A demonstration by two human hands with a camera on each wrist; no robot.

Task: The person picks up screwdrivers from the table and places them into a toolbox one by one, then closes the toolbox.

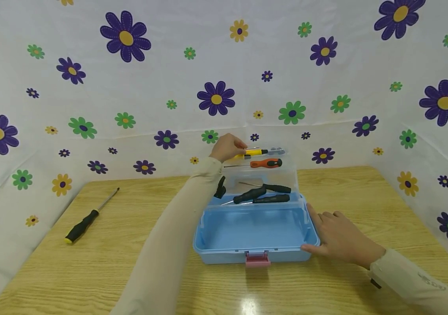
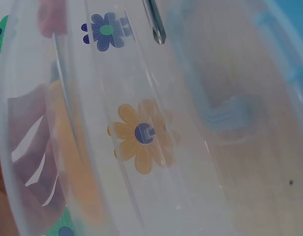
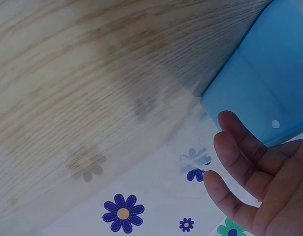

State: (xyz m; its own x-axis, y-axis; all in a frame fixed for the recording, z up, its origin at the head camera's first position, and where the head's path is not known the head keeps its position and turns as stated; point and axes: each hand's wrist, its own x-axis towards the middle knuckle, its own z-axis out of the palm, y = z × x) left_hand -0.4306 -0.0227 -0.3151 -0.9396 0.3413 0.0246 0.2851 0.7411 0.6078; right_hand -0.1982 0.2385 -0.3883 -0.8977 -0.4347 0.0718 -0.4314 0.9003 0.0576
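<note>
My left hand [image 1: 228, 148] is at the top clear tray [image 1: 291, 155] of a blue toolbox [image 1: 257, 255], its fingertips pinching the left end of a yellow-and-black tool [image 1: 253, 152]. In the left wrist view, fingers [image 2: 31, 162] show blurred through translucent plastic, beside the yellow handle [image 2: 77, 162]. A clear-handled tool [image 1: 277, 151] lies there too. One tier below lies an orange-and-black screwdriver [image 1: 266, 163]. Several black-handled screwdrivers [image 1: 272, 198] fill the lowest tray. My right hand [image 1: 338, 234] rests against the box's right side, thumb on the front corner, other fingers loosely spread.
A black screwdriver with a yellow end [image 1: 82, 226] lies on the wooden table [image 1: 149, 210] at left. The box has a pink latch [image 1: 257, 260] in front. Flower-patterned cloth [image 1: 169, 65] hangs behind and at both sides.
</note>
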